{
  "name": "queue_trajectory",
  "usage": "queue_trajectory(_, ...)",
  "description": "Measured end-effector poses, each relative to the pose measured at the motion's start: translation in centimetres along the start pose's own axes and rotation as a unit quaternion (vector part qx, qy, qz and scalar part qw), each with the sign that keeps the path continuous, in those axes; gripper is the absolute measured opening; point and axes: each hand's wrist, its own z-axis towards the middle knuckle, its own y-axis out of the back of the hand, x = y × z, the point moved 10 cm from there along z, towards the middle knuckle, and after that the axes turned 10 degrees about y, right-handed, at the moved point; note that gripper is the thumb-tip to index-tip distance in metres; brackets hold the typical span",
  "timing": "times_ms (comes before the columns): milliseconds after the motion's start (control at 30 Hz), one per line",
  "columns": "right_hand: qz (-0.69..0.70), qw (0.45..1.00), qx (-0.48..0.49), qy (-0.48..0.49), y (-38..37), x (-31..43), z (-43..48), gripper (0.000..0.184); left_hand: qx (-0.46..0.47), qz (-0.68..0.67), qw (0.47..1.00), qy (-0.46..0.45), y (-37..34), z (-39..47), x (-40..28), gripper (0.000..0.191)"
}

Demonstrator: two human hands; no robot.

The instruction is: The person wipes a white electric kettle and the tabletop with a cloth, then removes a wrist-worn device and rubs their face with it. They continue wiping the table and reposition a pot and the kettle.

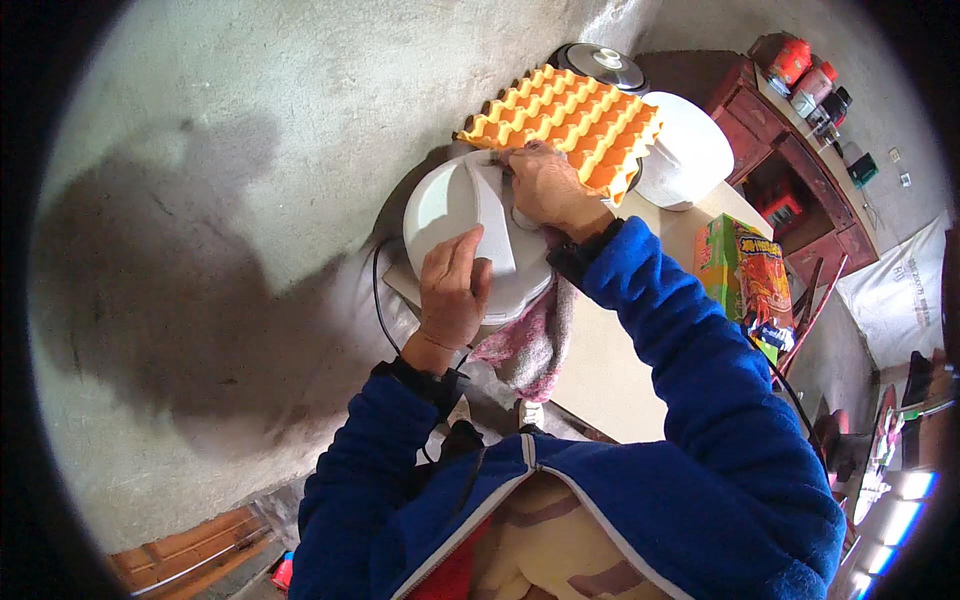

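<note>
A round, white plastic appliance with a raised band across its lid [442, 202] stands at the table's end beside the wall. On the near part of the lid rests my left hand [454, 289], its fingers loosely extended and the thumb apart. My right hand [544, 184] is at the appliance's far right side, fingers bent against the edge of the band; whether they grip anything is hidden. Right behind that hand lies an orange egg tray [574, 124] with a bumpy surface. A pink and grey cloth [532, 349] hangs below the appliance's near edge.
A white rounded container [686, 154] and a pot with a glass lid [604, 64] stand beyond the tray. Colourful packages [761, 281] sit on the table [615, 375] at right. A black cord [377, 300] loops by the rough wall [300, 150]. A red wooden cabinet [757, 116] stands farther back.
</note>
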Motion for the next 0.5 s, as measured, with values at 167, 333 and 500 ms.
queue_trajectory(167, -0.038, 0.999, -0.026, 0.018, 0.1, 1.6, -1.3, 0.016, 0.026, -0.011, 0.999, 0.032, -0.4, 0.0, 0.7, 0.04)
queue_trajectory(333, 0.013, 0.992, -0.058, 0.114, 1.8, 4.7, -2.8, 0.009, 0.007, -0.004, 1.0, 0.011, -0.2, 0.0, 0.3, 0.04)
queue_trajectory(500, 0.086, 0.975, -0.082, 0.188, 3.3, 6.6, -5.4, 0.006, -0.004, 0.001, 1.0, 0.005, 0.0, 0.0, 0.0, 0.043)
